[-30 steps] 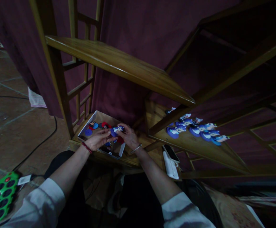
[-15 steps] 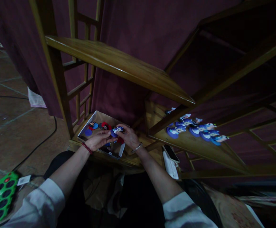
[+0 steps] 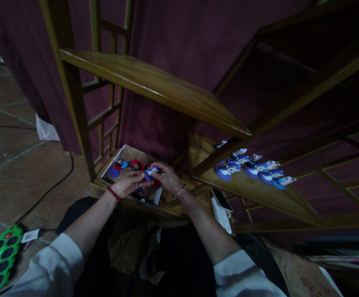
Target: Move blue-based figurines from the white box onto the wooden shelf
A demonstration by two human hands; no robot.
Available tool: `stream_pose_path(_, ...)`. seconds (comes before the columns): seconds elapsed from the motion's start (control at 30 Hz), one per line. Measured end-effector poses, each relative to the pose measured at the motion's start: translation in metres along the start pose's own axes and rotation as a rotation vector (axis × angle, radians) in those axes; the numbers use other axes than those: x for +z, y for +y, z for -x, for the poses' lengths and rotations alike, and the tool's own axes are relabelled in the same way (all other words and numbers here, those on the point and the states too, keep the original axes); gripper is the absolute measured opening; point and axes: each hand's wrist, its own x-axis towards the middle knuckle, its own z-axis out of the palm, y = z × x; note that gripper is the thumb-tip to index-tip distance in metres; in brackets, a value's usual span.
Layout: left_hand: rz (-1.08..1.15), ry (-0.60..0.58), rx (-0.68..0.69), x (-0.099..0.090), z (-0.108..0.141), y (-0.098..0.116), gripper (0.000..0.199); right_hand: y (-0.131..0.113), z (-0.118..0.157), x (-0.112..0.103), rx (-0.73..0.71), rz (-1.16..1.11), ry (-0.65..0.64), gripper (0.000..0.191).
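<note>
Between my two hands is a small blue-and-white figurine [image 3: 153,169] on a round blue base. My left hand [image 3: 130,184] grips the base side with thumb and fingers. From the other side, my right hand [image 3: 168,180] pinches the figurine near its head. Both hands are over an open white-rimmed box [image 3: 111,164] that stands on a low wooden shelf. Inside it lie a figure with a red and light-blue base [image 3: 121,163], a red-and-black figure [image 3: 137,165] and a purple disc [image 3: 114,173]. My hands hide part of the box's contents.
Several blue-based figurines [image 3: 261,168] stand in rows on a shelf at the right. A phone [image 3: 221,199] rests on something white beside it. A wooden board [image 3: 154,88] crosses above the box. At lower left is a green device with black round pads [image 3: 1,258].
The figurine tilts very slightly in my fingers, its base turning a little more into view. Both hands stay over the box, and the camera has shifted a touch.
</note>
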Motion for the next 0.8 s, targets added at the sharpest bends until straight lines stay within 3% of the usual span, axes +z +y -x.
stream_pose_path(0.3,0.024,0.029,-0.006,-0.002,-0.001,-0.005,0.013,0.006,0.0,0.001,-0.01,0.059,-0.037,0.023)
stream_pose_path(0.57,0.006,-0.026,-0.001,0.002,0.003,-0.009,0.015,-0.001,0.004,0.001,-0.073,0.232,-0.03,0.024)
stream_pose_path(0.8,0.032,0.005,-0.03,0.008,0.008,-0.012,0.007,0.003,0.012,0.005,-0.096,0.307,-0.045,0.023)
